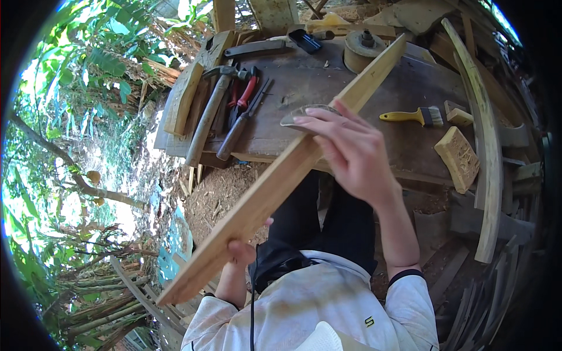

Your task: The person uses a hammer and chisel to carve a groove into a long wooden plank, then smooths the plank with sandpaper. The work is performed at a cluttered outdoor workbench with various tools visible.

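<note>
A long, flat wooden board (252, 213) runs slantwise in front of me, its lower left end near my left arm and its far end over the workbench. My left hand (241, 253) grips the lower part from below, thumb on the near edge and most fingers hidden behind the wood. Higher up, my right hand (358, 149) presses a thin, rounded grey-brown piece, apparently a sanding disc (290, 119), against the board's upper face. The fingers lie over the disc and cover much of it.
On the dark workbench (275, 131) lie a hammer (211, 111), red-handled pliers (243, 96), a narrow pointed tool (237, 131), a yellow-handled paintbrush (413, 116) and a carved wood block (458, 159). A round, spindled object (360, 52) stands behind. Long curved wood (486, 146) leans at right.
</note>
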